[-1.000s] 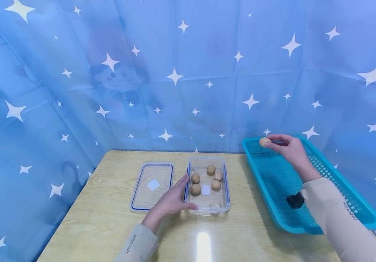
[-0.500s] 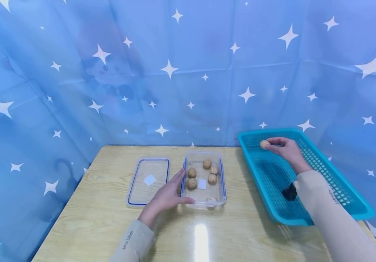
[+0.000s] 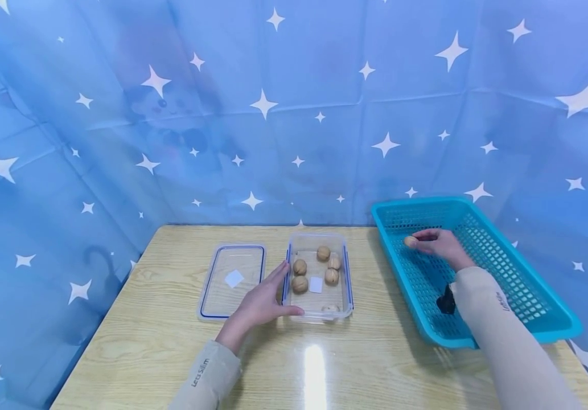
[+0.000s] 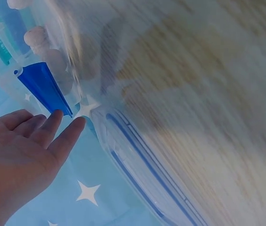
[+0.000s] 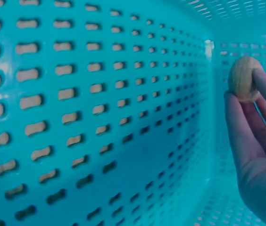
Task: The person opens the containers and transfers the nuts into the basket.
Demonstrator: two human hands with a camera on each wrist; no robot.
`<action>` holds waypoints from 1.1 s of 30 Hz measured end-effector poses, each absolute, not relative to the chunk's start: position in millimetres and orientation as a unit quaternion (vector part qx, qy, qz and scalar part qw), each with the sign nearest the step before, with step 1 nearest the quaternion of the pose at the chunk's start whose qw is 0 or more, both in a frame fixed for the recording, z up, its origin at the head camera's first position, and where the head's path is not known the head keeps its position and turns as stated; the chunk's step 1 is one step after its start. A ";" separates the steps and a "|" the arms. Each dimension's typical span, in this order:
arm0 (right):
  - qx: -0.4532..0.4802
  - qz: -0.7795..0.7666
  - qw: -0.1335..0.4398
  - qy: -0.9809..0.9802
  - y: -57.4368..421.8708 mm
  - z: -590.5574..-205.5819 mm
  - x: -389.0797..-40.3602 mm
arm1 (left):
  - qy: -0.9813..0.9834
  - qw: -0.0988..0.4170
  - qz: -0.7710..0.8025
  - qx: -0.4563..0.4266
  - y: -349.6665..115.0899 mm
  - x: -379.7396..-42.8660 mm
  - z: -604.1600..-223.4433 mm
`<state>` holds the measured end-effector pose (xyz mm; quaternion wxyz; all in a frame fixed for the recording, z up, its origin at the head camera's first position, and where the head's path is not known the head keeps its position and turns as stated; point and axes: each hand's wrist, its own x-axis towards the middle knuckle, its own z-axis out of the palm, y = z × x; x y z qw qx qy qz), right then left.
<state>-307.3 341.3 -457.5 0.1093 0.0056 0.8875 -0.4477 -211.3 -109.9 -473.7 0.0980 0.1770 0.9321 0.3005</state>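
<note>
My right hand [image 3: 444, 247] pinches a walnut [image 3: 410, 241] between thumb and fingers, inside the turquoise basket [image 3: 398, 276]. The right wrist view shows this walnut [image 5: 244, 79] at the fingertips, close to the basket's end wall. My left hand [image 3: 260, 303] rests against the clear plastic box [image 3: 344, 296], straight fingers along its left side and thumb at the near left corner. In the left wrist view its fingertips touch or nearly touch a blue clip [image 4: 45, 87] on the box. Several walnuts [image 3: 300, 284] lie inside, around a white square [image 3: 316, 285].
The box's clear lid [image 3: 222, 296], with a blue seal, lies left of the box on the wooden table [image 3: 135, 341]. A black object [image 3: 446, 302] shows beside the right cuff, over the basket. Behind the table hangs a blue star-patterned curtain [image 3: 324, 142].
My right hand has lowered with the walnut, from rim height down into the basket. The head view has shifted slightly. My left hand stays against the box.
</note>
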 end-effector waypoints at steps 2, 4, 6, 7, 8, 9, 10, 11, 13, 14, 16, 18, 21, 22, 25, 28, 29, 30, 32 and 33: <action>0.007 -0.444 0.113 0.889 341.4 -460.4 -306.9 | 0.933 0.098 0.298 0.178 -110.1 -211.8 -474.3; 0.004 -0.439 0.115 0.891 341.8 -462.9 -306.9 | 0.933 0.097 0.298 0.178 -110.2 -212.2 -474.8; 0.000 -0.427 0.117 0.897 342.3 -465.1 -307.4 | 0.933 0.095 0.300 0.177 -110.4 -212.3 -474.8; -0.002 -0.419 0.118 0.900 342.6 -465.9 -307.5 | 0.932 0.095 0.301 0.176 -110.4 -212.4 -474.7; -0.005 -0.415 0.120 0.902 343.3 -466.9 -307.9 | 0.932 0.095 0.301 0.176 -110.4 -212.3 -474.6; -0.007 -0.408 0.122 0.905 343.7 -467.5 -308.0 | 0.932 0.094 0.302 0.176 -110.5 -212.3 -474.8; -0.008 -0.404 0.125 0.906 344.2 -468.1 -308.1 | 0.932 0.095 0.302 0.176 -110.4 -212.2 -474.8; -0.008 -0.404 0.128 0.906 344.5 -468.8 -308.2 | 0.932 0.096 0.303 0.176 -110.4 -212.1 -475.0; -0.007 -0.408 0.134 0.903 344.7 -469.7 -308.2 | 0.932 0.096 0.303 0.177 -110.1 -211.9 -475.2; -0.007 -0.411 0.137 0.901 344.9 -470.3 -308.4 | 0.932 0.097 0.303 0.177 -110.0 -211.7 -475.3; -0.006 -0.416 0.140 0.898 345.0 -470.9 -308.6 | 0.931 0.097 0.303 0.177 -109.8 -211.6 -475.3; -0.003 -0.422 0.142 0.895 345.2 -471.5 -309.3 | 0.932 0.097 0.301 0.178 -109.5 -211.6 -475.0; 0.004 -0.435 0.150 0.888 345.8 -472.7 -309.2 | 0.932 0.096 0.300 0.179 -109.3 -211.0 -474.8; 0.007 -0.442 0.154 0.884 346.1 -473.0 -309.2 | 0.932 0.097 0.299 0.179 -109.2 -210.9 -474.6; 0.012 -0.455 0.165 0.875 347.4 -473.8 -309.3 | 0.932 0.097 0.301 0.178 -108.8 -210.6 -474.1; 0.010 -0.464 0.172 0.869 347.8 -472.1 -308.5 | 0.931 0.099 0.303 0.176 -108.6 -210.9 -473.8; 0.010 -0.466 0.173 0.868 347.8 -470.9 -308.3 | 0.932 0.099 0.303 0.175 -108.6 -211.0 -474.0; 0.009 -0.468 0.173 0.866 347.7 -469.4 -308.1 | 0.932 0.099 0.303 0.175 -108.7 -211.1 -474.1; 0.010 -0.468 0.171 0.867 346.8 -466.1 -307.3 | 0.931 0.099 0.303 0.175 -108.9 -211.5 -474.2; 0.012 -0.467 0.169 0.868 346.3 -464.1 -306.8 | 0.931 0.100 0.304 0.175 -109.0 -211.6 -474.1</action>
